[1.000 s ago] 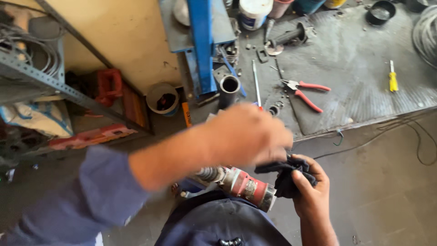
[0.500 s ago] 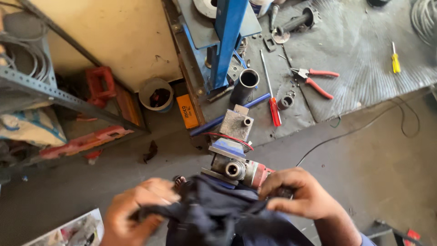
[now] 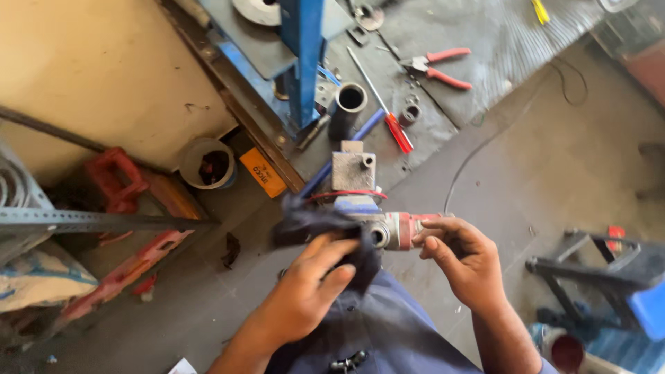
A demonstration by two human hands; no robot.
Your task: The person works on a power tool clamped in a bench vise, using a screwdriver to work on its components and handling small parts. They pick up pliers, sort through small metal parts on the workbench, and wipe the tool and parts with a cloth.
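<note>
My left hand (image 3: 312, 280) presses a dark cloth (image 3: 308, 225) against the grey and red end of a power-tool motor part (image 3: 391, 230) held over my lap. My right hand (image 3: 463, 260) grips the red end of that part with its fingertips. Just beyond it sits a grey metal block (image 3: 353, 171) with a red ring below it. Part of the cloth is hidden under my left fingers.
On the floor mat lie red-handled pliers (image 3: 436, 66), a red-handled screwdriver (image 3: 388, 111) and a short black pipe (image 3: 346, 107). A blue steel post (image 3: 303, 55) rises at the top. A round tin (image 3: 208, 164) and red tool (image 3: 114, 181) sit left; a dark stand (image 3: 603, 266) right.
The view has swung left and down. My left hand moved up from the lower left onto the cloth at the part; my right hand shifted to the part's red end.
</note>
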